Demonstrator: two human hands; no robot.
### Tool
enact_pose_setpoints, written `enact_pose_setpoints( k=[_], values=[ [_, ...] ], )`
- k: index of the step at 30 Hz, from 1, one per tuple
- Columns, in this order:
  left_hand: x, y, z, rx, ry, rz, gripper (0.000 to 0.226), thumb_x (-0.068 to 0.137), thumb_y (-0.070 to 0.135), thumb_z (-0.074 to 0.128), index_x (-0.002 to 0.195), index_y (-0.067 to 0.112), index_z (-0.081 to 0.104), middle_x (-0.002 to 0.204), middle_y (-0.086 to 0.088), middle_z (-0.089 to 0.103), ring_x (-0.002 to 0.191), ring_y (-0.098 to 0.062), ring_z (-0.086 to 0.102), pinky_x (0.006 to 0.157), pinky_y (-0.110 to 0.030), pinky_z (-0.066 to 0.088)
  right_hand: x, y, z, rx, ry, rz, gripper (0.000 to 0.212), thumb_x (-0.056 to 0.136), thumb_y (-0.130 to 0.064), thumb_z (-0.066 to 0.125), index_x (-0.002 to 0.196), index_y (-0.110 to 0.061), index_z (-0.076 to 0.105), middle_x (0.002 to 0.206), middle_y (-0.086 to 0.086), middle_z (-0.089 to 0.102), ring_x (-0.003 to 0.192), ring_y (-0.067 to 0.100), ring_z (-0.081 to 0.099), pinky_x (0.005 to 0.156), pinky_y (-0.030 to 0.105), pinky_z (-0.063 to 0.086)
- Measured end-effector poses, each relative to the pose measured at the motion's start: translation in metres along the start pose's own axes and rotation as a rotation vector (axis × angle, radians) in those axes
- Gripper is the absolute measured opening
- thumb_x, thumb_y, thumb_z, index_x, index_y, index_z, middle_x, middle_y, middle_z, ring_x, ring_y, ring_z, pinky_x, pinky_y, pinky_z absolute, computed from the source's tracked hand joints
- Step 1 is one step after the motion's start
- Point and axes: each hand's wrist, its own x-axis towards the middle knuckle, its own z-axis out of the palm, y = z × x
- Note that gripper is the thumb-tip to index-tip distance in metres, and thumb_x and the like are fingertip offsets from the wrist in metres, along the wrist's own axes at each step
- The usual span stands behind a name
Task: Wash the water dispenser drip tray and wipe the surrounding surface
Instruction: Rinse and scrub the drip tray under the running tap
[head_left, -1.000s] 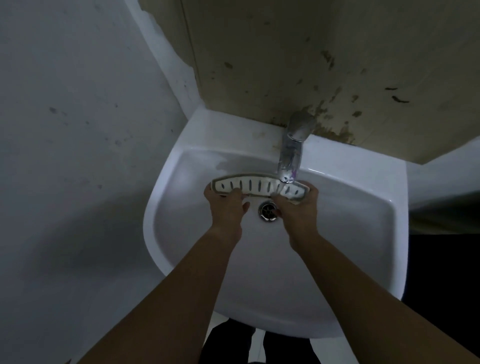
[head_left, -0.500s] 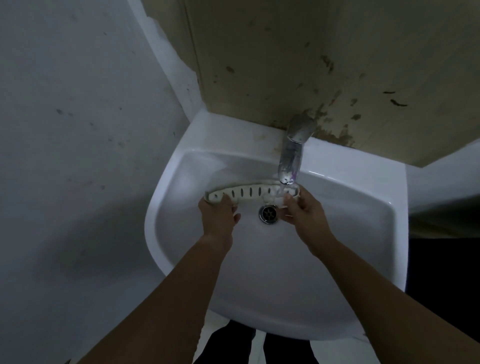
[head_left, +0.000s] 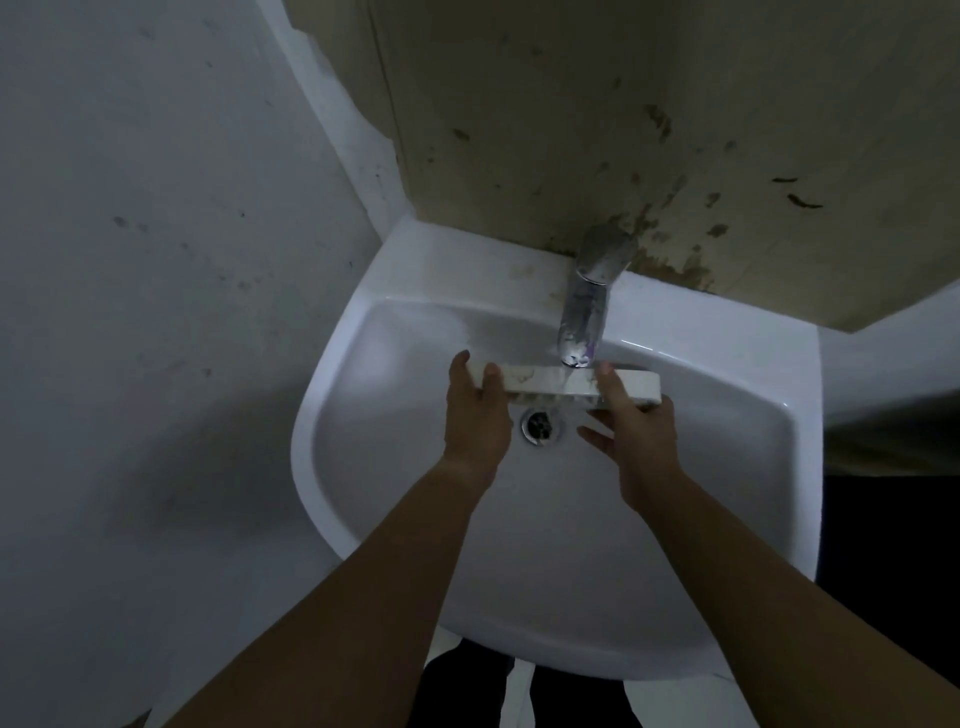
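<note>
The white drip tray (head_left: 550, 383) is held level over the basin, directly under the chrome tap (head_left: 587, 306), with water falling onto its smooth pale side. My left hand (head_left: 475, 415) grips its left end, thumb on top. My right hand (head_left: 636, 421) grips its right part, thumb over the top edge and fingers beneath. The slotted face does not show.
A white wall-mounted sink (head_left: 395, 519) holds the metal drain (head_left: 540, 425) just below the tray. A stained beige wall panel (head_left: 623, 130) rises behind the tap. A grey wall (head_left: 130, 260) closes in the left side.
The tray has been turned over: its slotted face showed before, a plain side shows now. It also shifted right, so the water lands near its middle. Both hands regripped.
</note>
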Motion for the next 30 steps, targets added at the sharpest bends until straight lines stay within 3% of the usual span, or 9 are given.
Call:
enact_pose_setpoints(
  k=[4,8,11,16,20,24,26,28,30],
  values=[
    [-0.008,0.0,0.01,-0.054,0.009,-0.002,0.058,0.1,0.031,0.051,0.15,0.02,0.023,0.142,-0.012,0.044,0.112,-0.023,0.056,0.098,-0.045,0.052,-0.01,0.001,0.025,0.157,0.159,-0.057,0.081,0.072,-0.015,0.088,0.131,-0.009,0.033,0.122,0.013,0.057,0.1,0.018,0.066,0.071,0.035,0.063],
    [-0.008,0.009,0.016,-0.188,0.054,-0.043,0.071,0.084,0.021,0.076,0.136,0.016,0.028,0.126,-0.011,0.052,0.091,-0.008,0.058,0.082,-0.028,0.054,-0.015,0.009,0.038,0.225,0.204,-0.067,0.09,0.067,-0.005,0.09,0.126,-0.017,0.023,0.127,0.012,0.052,0.102,0.014,0.063,0.084,0.045,0.061],
    [-0.009,0.01,0.014,-0.199,0.015,-0.063,0.075,0.077,0.026,0.082,0.13,0.019,0.03,0.121,-0.005,0.054,0.095,-0.008,0.059,0.073,-0.021,0.052,-0.014,0.01,0.037,0.241,0.197,-0.033,0.082,0.074,-0.012,0.087,0.127,-0.017,0.025,0.129,0.013,0.05,0.112,0.022,0.063,0.079,0.044,0.062],
    [-0.012,0.006,0.015,-0.244,-0.018,-0.052,0.069,0.085,0.019,0.075,0.134,0.017,0.026,0.132,-0.013,0.049,0.119,-0.03,0.058,0.095,-0.046,0.055,-0.014,0.012,0.037,0.258,0.196,0.005,0.075,0.077,-0.028,0.084,0.129,-0.018,0.031,0.113,0.0,0.052,0.104,0.017,0.064,0.071,0.041,0.064],
    [-0.011,0.005,0.02,-0.295,-0.037,-0.089,0.048,0.1,0.035,0.05,0.14,0.025,0.026,0.13,-0.011,0.052,0.113,-0.033,0.063,0.07,-0.029,0.06,-0.004,0.01,0.03,0.353,0.262,0.092,0.053,0.088,-0.037,0.071,0.126,-0.014,0.043,0.116,0.01,0.061,0.101,0.027,0.069,0.069,0.046,0.063],
    [-0.015,0.003,0.028,-0.251,-0.069,-0.131,0.039,0.105,0.04,0.03,0.143,0.028,0.033,0.127,-0.011,0.056,0.111,-0.035,0.064,0.091,-0.049,0.055,0.001,0.006,0.019,0.397,0.262,0.102,0.02,0.092,-0.036,0.061,0.103,-0.019,0.063,0.102,0.008,0.07,0.097,0.027,0.071,0.067,0.04,0.061],
    [-0.021,0.003,0.032,-0.232,-0.106,-0.142,0.034,0.105,0.041,0.028,0.135,0.028,0.038,0.123,-0.014,0.058,0.101,-0.032,0.065,0.088,-0.051,0.055,0.001,0.005,0.014,0.439,0.251,0.12,0.011,0.092,-0.032,0.06,0.094,-0.022,0.064,0.102,0.006,0.07,0.102,0.027,0.069,0.077,0.041,0.06],
    [-0.026,0.002,0.033,-0.172,-0.165,-0.137,0.031,0.104,0.041,0.031,0.129,0.025,0.04,0.122,-0.016,0.059,0.09,-0.026,0.064,0.083,-0.045,0.057,0.004,0.003,0.004,0.483,0.246,0.141,0.012,0.093,-0.026,0.059,0.102,-0.02,0.063,0.111,0.006,0.067,0.107,0.026,0.067,0.087,0.041,0.057],
    [-0.03,-0.001,0.033,-0.1,-0.216,-0.117,0.028,0.102,0.037,0.043,0.125,0.021,0.042,0.117,-0.012,0.06,0.082,-0.02,0.063,0.075,-0.037,0.056,0.008,0.0,-0.008,0.506,0.198,0.147,0.009,0.094,-0.02,0.056,0.101,-0.018,0.062,0.107,0.007,0.065,0.1,0.024,0.065,0.084,0.037,0.055]
  ],
)
